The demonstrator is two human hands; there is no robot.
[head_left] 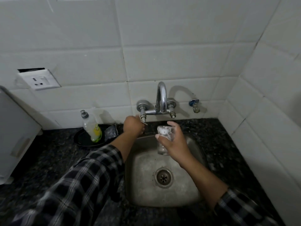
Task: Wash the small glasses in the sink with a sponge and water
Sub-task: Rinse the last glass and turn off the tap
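My right hand point(175, 142) grips a small clear glass point(163, 139) with white suds inside, held upright over the back of the steel sink point(141, 190), just below the tap spout point(162, 101). My left hand point(133, 126) is curled round the tap's left handle point(143, 119). No stream of water shows from the spout. A dark sponge point(110, 132) lies on a black dish point(81, 139) left of the sink.
A clear soap bottle point(92, 126) with yellow-green liquid stands in the black dish. The sink drain point(163, 176) is uncovered. A white appliance point(14, 136) sits at far left under a wall socket point(39, 80). A small wall valve point(195, 105) is right of the tap.
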